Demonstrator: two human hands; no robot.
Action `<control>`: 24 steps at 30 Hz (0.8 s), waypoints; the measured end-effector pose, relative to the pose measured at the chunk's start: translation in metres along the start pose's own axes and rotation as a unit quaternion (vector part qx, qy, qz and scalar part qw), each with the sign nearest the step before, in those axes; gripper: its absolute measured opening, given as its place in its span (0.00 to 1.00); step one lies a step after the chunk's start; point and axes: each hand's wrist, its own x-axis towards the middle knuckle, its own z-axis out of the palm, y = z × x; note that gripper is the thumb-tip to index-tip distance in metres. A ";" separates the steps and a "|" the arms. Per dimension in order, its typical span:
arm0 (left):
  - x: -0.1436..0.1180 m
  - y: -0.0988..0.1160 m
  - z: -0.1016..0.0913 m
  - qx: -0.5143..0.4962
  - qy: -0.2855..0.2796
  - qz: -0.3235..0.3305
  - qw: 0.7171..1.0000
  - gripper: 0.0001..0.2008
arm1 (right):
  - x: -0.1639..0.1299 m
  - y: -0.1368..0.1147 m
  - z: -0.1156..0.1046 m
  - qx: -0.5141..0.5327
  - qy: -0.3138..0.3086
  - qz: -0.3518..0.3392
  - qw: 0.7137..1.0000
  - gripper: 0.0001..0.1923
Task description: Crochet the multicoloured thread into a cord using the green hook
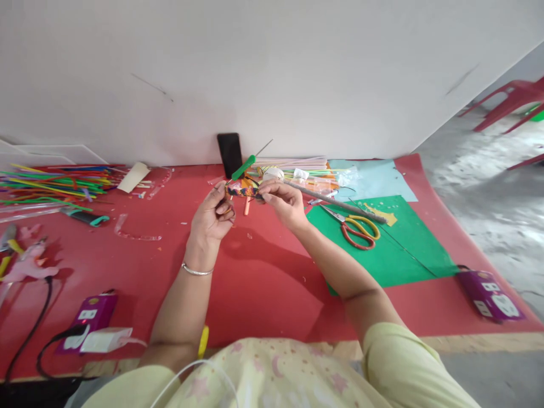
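Observation:
Above the red table, a small dark strip with orange and multicoloured patches is stretched between my two hands. My left hand pinches its left end, the other fingers curled in. At the right end, the thumb and fingers of my right hand close on it. Just beyond the strip shows a tool with a green handle and thin metal shaft; whether a hand touches it, I cannot tell. A grey rod slants away to the right of my right hand. A dark phone leans against the wall behind.
Scissors with red and yellow handles lie on a green sheet. Colourful pipe cleaners are heaped at the left. Purple power strips sit at both front corners, with cables at the left. A pink glue gun lies far left.

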 end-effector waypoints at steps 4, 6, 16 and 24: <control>0.003 0.000 -0.002 -0.030 0.013 -0.003 0.999 0.11 | 0.003 0.004 0.004 0.064 0.041 0.041 0.996 0.24; 0.004 -0.001 -0.003 -0.021 0.008 0.001 1.000 0.12 | 0.003 0.005 0.006 0.080 0.052 0.065 0.993 0.25; 0.006 -0.003 -0.006 0.006 -0.007 0.038 0.999 0.14 | -0.003 0.021 0.009 0.095 0.044 0.100 0.989 0.25; -0.006 0.002 -0.001 0.069 -0.001 0.105 0.992 0.11 | 0.014 -0.023 -0.021 -0.150 -0.110 0.114 0.976 0.29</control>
